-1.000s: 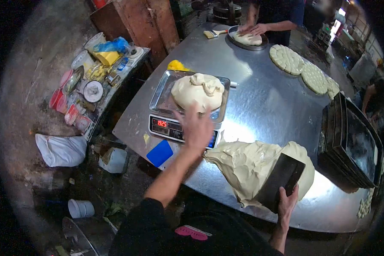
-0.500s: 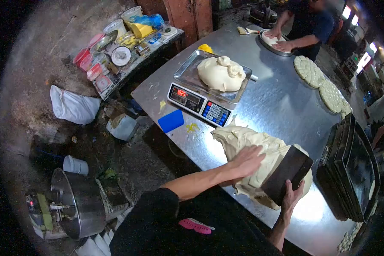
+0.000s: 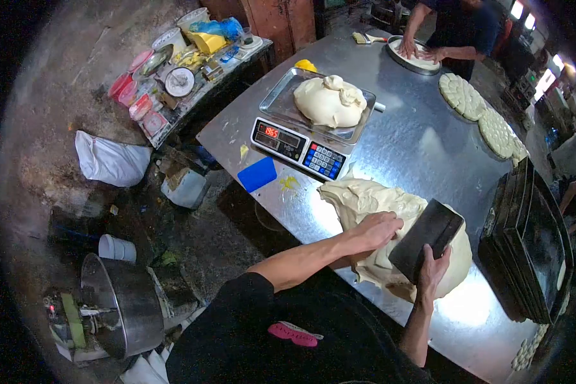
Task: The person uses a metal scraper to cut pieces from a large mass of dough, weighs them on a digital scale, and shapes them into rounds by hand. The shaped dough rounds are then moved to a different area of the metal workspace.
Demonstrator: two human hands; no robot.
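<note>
A big mass of pale dough (image 3: 457,269) lies on the metal table in front of me. My left hand (image 3: 376,232) rests on its upper middle, fingers curled into the dough. My right hand (image 3: 434,272) grips the lower edge of a dark, flat dough scraper (image 3: 427,238), which leans across the dough's right part. Beyond them stands a digital scale (image 3: 297,148) with a red display that seems to read 1965. On its metal tray (image 3: 277,96) sits a rounded lump of dough (image 3: 329,105) with smaller bits on top.
A blue plastic scraper (image 3: 257,175) lies left of the scale. Stacked dark trays (image 3: 525,243) stand at the right. Flat dimpled doughs (image 3: 462,96) line the far right edge. Across the table (image 3: 416,147), another person presses dough in a round pan (image 3: 395,59); a brush (image 3: 368,39) lies beside it.
My left hand's fingers have curled in, and it has shifted slightly right. The scraper has moved a little up and left. The display number has changed, and the dough on the tray has settled differently.
</note>
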